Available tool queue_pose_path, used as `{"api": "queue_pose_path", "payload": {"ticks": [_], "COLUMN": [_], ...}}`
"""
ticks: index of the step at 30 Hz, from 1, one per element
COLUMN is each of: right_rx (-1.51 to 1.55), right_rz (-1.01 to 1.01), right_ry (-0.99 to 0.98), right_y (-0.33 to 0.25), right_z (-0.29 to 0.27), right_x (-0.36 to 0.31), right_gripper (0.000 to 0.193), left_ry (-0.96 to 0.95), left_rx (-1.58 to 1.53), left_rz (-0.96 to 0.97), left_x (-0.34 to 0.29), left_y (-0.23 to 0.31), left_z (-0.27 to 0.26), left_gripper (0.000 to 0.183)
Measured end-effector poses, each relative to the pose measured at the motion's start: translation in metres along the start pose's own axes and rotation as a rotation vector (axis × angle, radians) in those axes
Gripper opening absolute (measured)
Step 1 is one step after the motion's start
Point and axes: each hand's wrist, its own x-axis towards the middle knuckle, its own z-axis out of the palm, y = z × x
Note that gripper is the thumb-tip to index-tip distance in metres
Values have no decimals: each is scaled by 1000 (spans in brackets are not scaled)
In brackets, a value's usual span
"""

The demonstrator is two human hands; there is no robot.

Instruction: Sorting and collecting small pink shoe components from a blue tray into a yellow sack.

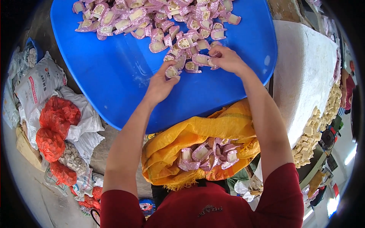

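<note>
While my left hand (161, 84) and right hand (229, 60) each pinch a curved glittery piece (172, 72), one white sack (41, 84) at nine o'clock bears printing.

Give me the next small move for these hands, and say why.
Probably draw the left hand, which pinches a glittery pink piece, back toward the yellow sack: its mouth gapes open between the blue tray and the body, and similar pieces already lie inside.
</note>
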Motion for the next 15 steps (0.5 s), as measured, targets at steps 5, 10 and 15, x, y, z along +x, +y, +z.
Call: {"api": "queue_pose_path", "payload": {"ticks": [5, 10, 15], "right_rx": [635, 757, 869], "right_rz": [179, 145, -29], "right_ry": [-237, -116, -252], "right_y": [11, -6, -10], "right_z": [-27, -34, -46], "right_x": [-27, -49, -73], "right_gripper": [22, 24, 27], "left_ry": [-3, -52, -99], "left_rx": [-433, -417, -494], "left_rz": [-40, -43, 7], "left_x": [-40, -56, -78], "left_y": [22, 17, 30], "left_z": [-27, -43, -51], "left_gripper": [42, 42, 45]}}
